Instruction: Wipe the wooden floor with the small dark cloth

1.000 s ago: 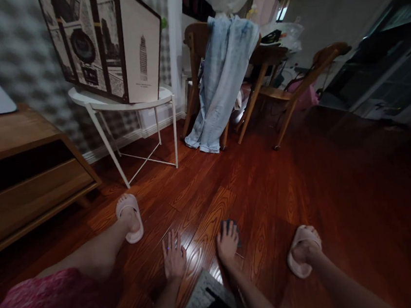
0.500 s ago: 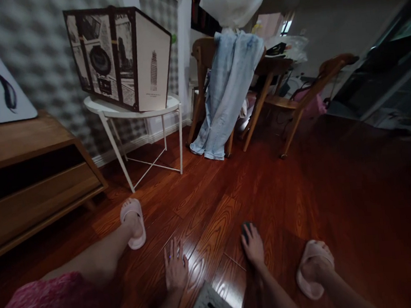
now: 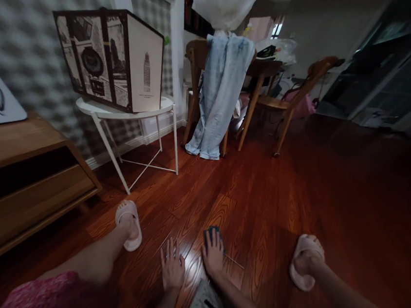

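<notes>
My right hand (image 3: 214, 257) is palm down on the floor, its fingers laid over a small dark blue-green cloth-like thing (image 3: 208, 231). Only that thing's edges show past the fingertips, so its exact kind is unclear. To the left, my left hand (image 3: 172, 269) is open, back up, with fingers spread over the shiny boards and nothing in it. A narrow gap separates the two hands. Between the forearms, close to the camera, is a grey panel-like thing (image 3: 202, 301) with a black part; I cannot make out what it is.
Reddish wood floor (image 3: 253, 193) lies around the hands. My feet in pale slippers (image 3: 136, 235) stand on either side. A white side table (image 3: 112, 110) carries a suitcase-style box (image 3: 118, 60). Jeans (image 3: 220, 88) hang over a wooden chair; another chair (image 3: 284, 101) is farther right. A wooden cabinet (image 3: 24, 143) is at left.
My right hand has slid left, nearer to my left hand, and the dark blue-green thing has moved with it. The left hand stays nearly in place. The view has turned slightly.
</notes>
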`<act>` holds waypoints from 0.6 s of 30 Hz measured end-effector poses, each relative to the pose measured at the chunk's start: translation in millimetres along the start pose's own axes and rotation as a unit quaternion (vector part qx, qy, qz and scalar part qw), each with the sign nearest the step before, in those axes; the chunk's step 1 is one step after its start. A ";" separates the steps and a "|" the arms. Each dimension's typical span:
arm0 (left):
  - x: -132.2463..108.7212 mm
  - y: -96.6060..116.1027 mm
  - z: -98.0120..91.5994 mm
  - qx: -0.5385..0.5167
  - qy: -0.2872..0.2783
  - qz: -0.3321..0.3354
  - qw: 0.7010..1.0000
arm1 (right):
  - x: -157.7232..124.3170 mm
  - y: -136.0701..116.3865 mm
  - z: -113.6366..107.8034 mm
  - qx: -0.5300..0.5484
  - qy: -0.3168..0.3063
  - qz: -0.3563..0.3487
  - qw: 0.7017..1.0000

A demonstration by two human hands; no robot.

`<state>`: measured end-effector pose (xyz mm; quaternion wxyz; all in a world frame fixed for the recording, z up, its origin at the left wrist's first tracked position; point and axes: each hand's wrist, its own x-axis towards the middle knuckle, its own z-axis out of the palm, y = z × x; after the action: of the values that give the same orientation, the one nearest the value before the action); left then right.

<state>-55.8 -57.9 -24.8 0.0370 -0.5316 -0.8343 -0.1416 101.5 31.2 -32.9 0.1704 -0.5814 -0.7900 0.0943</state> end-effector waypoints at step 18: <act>-3.7 -0.9 18.9 0.003 0.013 -0.007 1.000 | 52.1 210.9 -73.6 -0.110 0.220 0.308 0.919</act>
<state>-53.3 -56.3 -43.9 0.0482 -0.5239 -0.8377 -0.1462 302.4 141.7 -29.7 0.2368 -0.8171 -0.5201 -0.0757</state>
